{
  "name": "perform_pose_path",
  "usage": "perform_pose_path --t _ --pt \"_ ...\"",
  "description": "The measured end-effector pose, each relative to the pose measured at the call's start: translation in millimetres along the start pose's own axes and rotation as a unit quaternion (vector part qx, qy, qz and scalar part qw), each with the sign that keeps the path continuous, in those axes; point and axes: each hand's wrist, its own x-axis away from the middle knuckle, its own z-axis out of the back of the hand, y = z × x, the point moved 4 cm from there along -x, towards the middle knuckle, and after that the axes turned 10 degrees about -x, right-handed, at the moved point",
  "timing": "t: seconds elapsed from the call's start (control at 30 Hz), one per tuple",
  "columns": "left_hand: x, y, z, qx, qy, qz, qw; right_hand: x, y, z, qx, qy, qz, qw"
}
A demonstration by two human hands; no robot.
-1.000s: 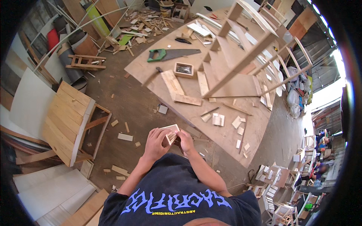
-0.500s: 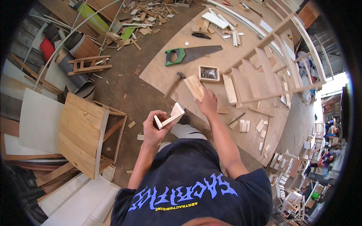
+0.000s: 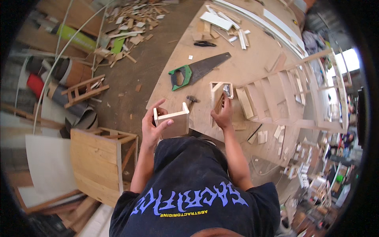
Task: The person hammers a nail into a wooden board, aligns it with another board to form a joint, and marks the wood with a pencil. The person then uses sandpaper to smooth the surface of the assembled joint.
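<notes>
My left hand (image 3: pixel 149 128) holds a small three-sided wooden box piece (image 3: pixel 173 123), thumb on its near edge and fingers behind its left side. My right hand (image 3: pixel 224 112) is closed around a short wooden board (image 3: pixel 216 98), its fingertips reaching over a small wooden box (image 3: pixel 231 90) of dark metallic bits, likely nails. The board covers the box's left part. What the fingertips touch is hard to make out. Between the hands lies a hammer (image 3: pixel 192 98), its handle mostly hidden. A green-handled hand saw (image 3: pixel 201 71) rests farther off on the plywood table (image 3: pixel 169 75).
A slatted wooden frame (image 3: pixel 276 93) stands on the table's right side. White and bare offcuts (image 3: pixel 217 21) lie at the far end, near a black tool (image 3: pixel 205 44). A pencil-like dark stick (image 3: pixel 254 132) lies at right. Left, on the floor, stands a wooden stool-like piece (image 3: pixel 96 164); scrap wood (image 3: pixel 126 35) is heaped beyond.
My right hand has carried the board over to the small box. My left hand has turned the box piece so its open side faces up. The whole view has shifted.
</notes>
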Motion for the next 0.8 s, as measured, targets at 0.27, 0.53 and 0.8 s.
perform_pose_path --t 0.27,0.53,0.8 --pt "-113.8 -11.7 -5.0 -0.035 -0.210 -0.011 0.977 15.6 -55.4 -6.7 -0.517 0.189 -0.017 0.835" --pt "-123.0 -18.0 -47.2 -0.091 -0.483 -0.060 0.869 101.3 -100.5 -54.4 -0.584 0.269 -0.130 0.754" --pt "-123.6 -75.4 -105.3 -0.124 -0.587 0.083 0.796 132.1 -132.4 -80.8 -0.630 0.311 -0.175 0.690"
